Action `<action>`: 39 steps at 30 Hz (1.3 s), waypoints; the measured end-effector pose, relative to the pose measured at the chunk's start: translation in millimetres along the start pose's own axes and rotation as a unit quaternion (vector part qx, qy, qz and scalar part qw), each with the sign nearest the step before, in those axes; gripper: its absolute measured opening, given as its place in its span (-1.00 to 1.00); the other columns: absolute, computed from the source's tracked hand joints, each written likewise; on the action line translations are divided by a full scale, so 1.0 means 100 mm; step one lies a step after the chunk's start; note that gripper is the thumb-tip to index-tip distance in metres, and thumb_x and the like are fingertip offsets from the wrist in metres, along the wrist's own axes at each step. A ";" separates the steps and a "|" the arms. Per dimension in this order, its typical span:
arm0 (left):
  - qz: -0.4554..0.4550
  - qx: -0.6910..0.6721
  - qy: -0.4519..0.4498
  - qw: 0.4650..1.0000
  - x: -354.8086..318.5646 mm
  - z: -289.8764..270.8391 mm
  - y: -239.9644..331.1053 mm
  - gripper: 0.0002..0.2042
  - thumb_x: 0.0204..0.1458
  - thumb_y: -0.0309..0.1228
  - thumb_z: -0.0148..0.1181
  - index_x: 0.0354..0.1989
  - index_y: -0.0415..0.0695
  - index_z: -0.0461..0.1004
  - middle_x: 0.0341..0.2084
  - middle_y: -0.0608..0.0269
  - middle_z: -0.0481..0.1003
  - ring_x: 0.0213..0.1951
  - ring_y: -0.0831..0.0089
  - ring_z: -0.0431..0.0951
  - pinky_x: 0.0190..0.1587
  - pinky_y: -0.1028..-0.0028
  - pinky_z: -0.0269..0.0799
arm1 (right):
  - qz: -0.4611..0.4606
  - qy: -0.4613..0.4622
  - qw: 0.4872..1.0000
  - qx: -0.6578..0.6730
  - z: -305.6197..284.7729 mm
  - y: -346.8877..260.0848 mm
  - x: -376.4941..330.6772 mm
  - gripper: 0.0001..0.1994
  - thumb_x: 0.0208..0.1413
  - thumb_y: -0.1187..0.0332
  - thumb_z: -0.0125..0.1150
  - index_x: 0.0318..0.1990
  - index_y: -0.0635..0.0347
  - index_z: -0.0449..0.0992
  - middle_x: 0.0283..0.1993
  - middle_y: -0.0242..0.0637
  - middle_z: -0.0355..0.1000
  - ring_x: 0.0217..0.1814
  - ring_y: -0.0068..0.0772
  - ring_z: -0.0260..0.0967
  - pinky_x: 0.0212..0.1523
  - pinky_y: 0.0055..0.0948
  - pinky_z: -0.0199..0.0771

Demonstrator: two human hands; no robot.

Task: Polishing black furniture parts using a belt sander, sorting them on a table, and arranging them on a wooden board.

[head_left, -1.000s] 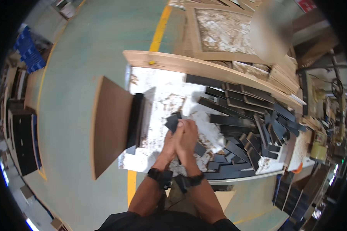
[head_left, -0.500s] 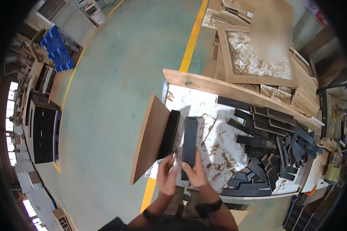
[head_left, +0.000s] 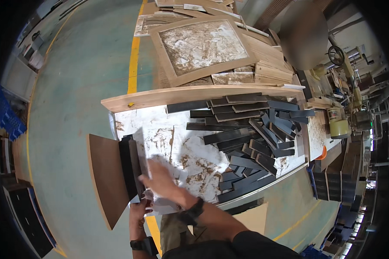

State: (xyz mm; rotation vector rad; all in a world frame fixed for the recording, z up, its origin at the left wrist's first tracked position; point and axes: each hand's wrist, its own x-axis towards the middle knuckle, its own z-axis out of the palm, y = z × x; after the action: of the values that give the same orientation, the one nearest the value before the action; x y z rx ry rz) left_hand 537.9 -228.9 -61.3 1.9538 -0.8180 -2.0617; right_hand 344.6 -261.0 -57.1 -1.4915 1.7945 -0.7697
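Two bare forearms come in low, each with a dark wristband, that of the right arm [head_left: 193, 210] and that of the left arm [head_left: 143, 246]. Left hand [head_left: 139, 209] is at the near end of a stack of black strips [head_left: 129, 166], at the table's near left corner; fingers partly hidden, so cannot tell whether its grip is pinching anything. Right hand [head_left: 161, 179] just above the table, blurred, grip spread, fingers pointing left at the right side of the stack; contact unclear.

Stack lies lengthwise near-to-far along the table's left end, just beside an upright brown panel [head_left: 108, 177] on its left. Table [head_left: 188, 155] is white, stained brown, bare in its middle. Loose black strips [head_left: 237, 136] cover much of its right part, heaped, crossing at many angles, some on top of others.

Along the far edge, a long pale wooden board [head_left: 212, 92] on edge. Past it, a framed panel [head_left: 205, 45], its whitish face blotched brown, lies over other boards. Far right, a machine handwheel [head_left: 336, 55]. Far left, green floor [head_left: 86, 77] crossed by a yellow line [head_left: 134, 69].
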 end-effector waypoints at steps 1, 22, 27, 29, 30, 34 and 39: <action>-0.012 0.010 0.013 1.000 -0.06 -0.01 0.00 -0.68 0.16 -0.45 0.05 0.06 -0.30 0.47 -0.31 0.11 0.61 -0.33 0.36 0.65 -0.40 0.40 0.58 | 0.036 0.016 0.997 0.060 -0.28 0.29 0.13 -0.37 0.12 0.07 0.33 0.16 0.40 0.35 0.07 0.18 0.39 0.14 0.22 0.32 0.16 0.01 0.32; 0.199 -0.216 -0.146 0.945 0.17 2.64 0.49 -0.62 0.31 -0.19 0.09 0.12 -0.22 0.41 -0.09 0.21 0.49 -0.03 0.42 0.48 0.03 0.43 0.42 | -0.200 0.000 0.919 -0.340 -1.89 1.04 -0.22 -0.67 0.10 0.30 0.12 0.00 0.24 0.43 -0.17 -0.19 0.36 -0.07 -0.15 0.33 -0.04 -0.15 0.30; 0.145 -0.421 -0.145 0.884 0.43 2.31 0.48 -0.54 0.41 -0.02 -0.16 0.15 -0.15 0.44 -0.05 0.22 0.48 -0.06 0.43 0.48 0.07 0.44 0.42 | -0.232 -0.071 0.944 -0.223 -1.66 0.86 -0.36 -0.33 -0.08 0.38 0.32 0.27 0.25 0.30 0.15 -0.03 0.34 0.14 0.01 0.34 0.11 -0.11 0.35; 0.074 -0.393 -0.131 0.907 0.54 2.20 0.39 -0.52 0.39 0.04 -0.16 0.01 -0.16 0.47 -0.09 0.20 0.51 -0.07 0.35 0.51 0.06 0.34 0.44 | -0.174 -0.170 0.953 -0.180 -1.71 0.95 -0.37 -0.19 -0.26 0.45 0.45 0.29 0.27 0.28 0.20 -0.05 0.31 0.20 0.08 0.33 0.13 -0.07 0.38; 0.094 -0.418 -0.156 0.890 0.58 2.19 0.35 -0.49 0.38 0.07 -0.16 0.00 -0.17 0.46 -0.11 0.20 0.52 -0.10 0.36 0.50 0.01 0.35 0.45 | -0.179 -0.197 0.940 -0.215 -1.73 0.99 -0.40 -0.25 -0.18 0.45 0.45 0.27 0.24 0.30 0.14 -0.11 0.33 0.16 0.00 0.35 0.12 -0.09 0.39; 0.140 -0.444 -0.159 0.870 0.62 2.32 0.22 -0.45 0.36 0.11 -0.14 0.08 -0.19 0.42 -0.05 0.20 0.49 -0.03 0.36 0.48 0.11 0.38 0.40 | -0.137 -0.204 0.957 -0.153 -1.79 1.16 -0.25 -0.17 -0.21 0.42 0.52 0.32 0.21 0.27 0.11 -0.08 0.39 0.10 -0.02 0.44 0.06 -0.11 0.44; 0.257 -0.340 -0.195 0.883 0.31 2.55 -0.02 -0.39 0.39 -0.09 -0.08 0.45 -0.26 0.05 0.34 0.15 0.22 0.34 0.41 0.23 0.35 0.37 0.16 | 0.065 -0.166 0.968 0.178 -1.79 1.22 0.00 -0.21 -0.05 0.26 0.56 0.33 0.25 0.27 -0.12 -0.24 0.45 -0.09 -0.41 0.44 -0.02 -0.43 0.45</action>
State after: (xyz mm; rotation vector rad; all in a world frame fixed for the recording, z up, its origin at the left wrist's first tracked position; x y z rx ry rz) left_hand 288.6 -176.0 -93.3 0.8565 -0.4856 -2.0255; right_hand 129.8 -236.0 -46.4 -1.1751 1.4020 -0.6866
